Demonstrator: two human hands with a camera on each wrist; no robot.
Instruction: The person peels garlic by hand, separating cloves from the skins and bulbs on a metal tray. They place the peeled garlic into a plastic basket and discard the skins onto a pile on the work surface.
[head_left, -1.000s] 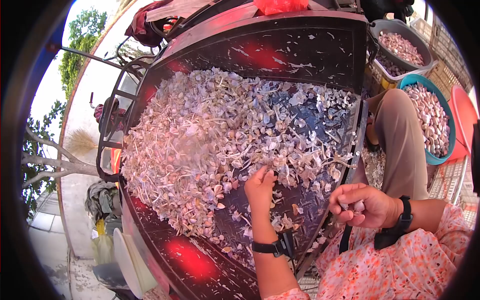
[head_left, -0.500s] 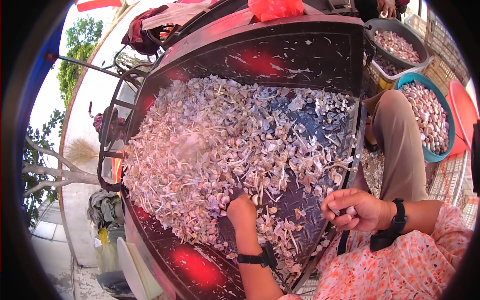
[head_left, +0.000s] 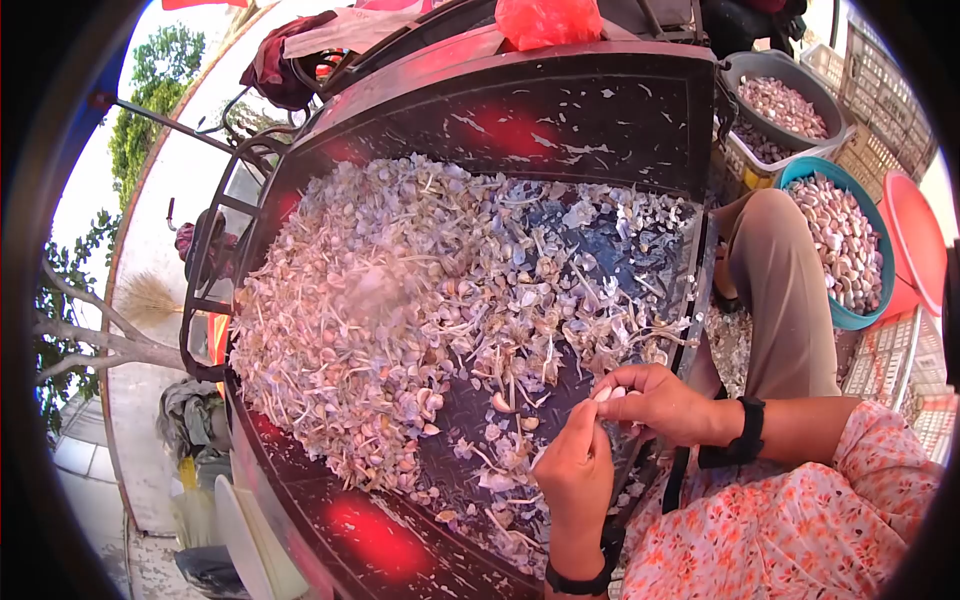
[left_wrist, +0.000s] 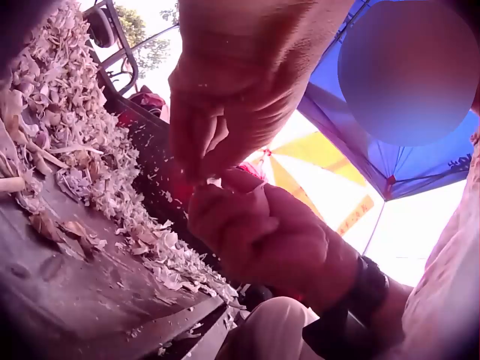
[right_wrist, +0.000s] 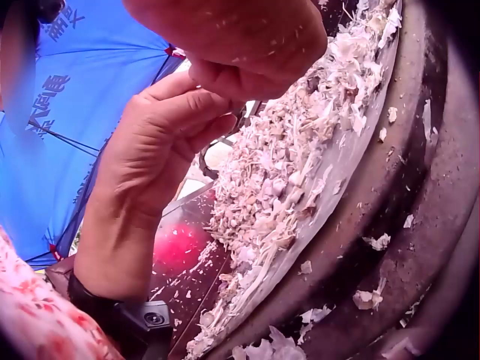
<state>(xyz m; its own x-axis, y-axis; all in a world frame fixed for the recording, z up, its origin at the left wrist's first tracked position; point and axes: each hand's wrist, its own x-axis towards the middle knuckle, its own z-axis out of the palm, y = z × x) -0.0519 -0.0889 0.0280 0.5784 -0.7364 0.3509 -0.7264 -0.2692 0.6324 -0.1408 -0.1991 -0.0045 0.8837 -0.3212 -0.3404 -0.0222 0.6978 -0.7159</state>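
Garlic clove (head_left: 610, 393), pale and smooth, sits pinched at the fingertips of my right hand (head_left: 655, 402), held over the near edge of the tray (head_left: 600, 90). My left hand (head_left: 578, 472) has its fingers curled in against the same clove, thumb and forefinger working at the skin; both hands are closed on it, touching each other. Whether the skin is half off or fully off I cannot tell, fingers hide it. Judging progress: two basins to my right, a teal basin (head_left: 800, 172) and a grey tub (head_left: 735, 68), already hold heaps of cloves, so a good share looks done. What is left is large: the pile (head_left: 400, 300) covers most of the tray, a dry tangle of papery husks, thin stalks and purplish-white cloves mixed together. Tray is dark metal with raised tread pattern, dusted with flakes. Husks are light, curled, brittle-looking; cloves rounded and firm-looking. Near patch of the tray by my hands is thinner, mostly scattered peel and bare metal. My knee (head_left: 790, 270) rests between tray and basins.
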